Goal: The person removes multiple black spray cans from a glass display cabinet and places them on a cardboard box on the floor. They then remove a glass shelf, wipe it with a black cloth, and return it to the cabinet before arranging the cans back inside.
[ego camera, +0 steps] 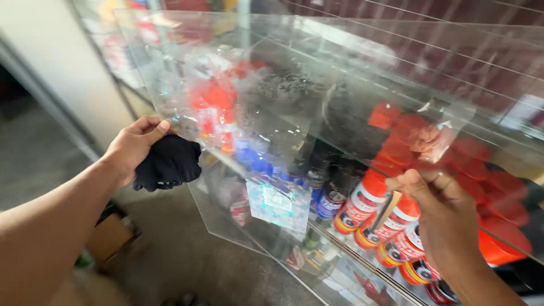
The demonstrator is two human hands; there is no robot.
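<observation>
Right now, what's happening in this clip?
A person holds a clear glass sheet up in front of shelves. The left hand presses a black cloth to the sheet's left edge; the right hand grips its right side. Behind the wet, smeared glass stand red-capped spray cans.

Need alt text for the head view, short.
Two bare hands hold up a clear glass pane: the left hand presses a black cloth to its edge, the right hand grips the other side. Red-capped spray cans show behind it.
</observation>
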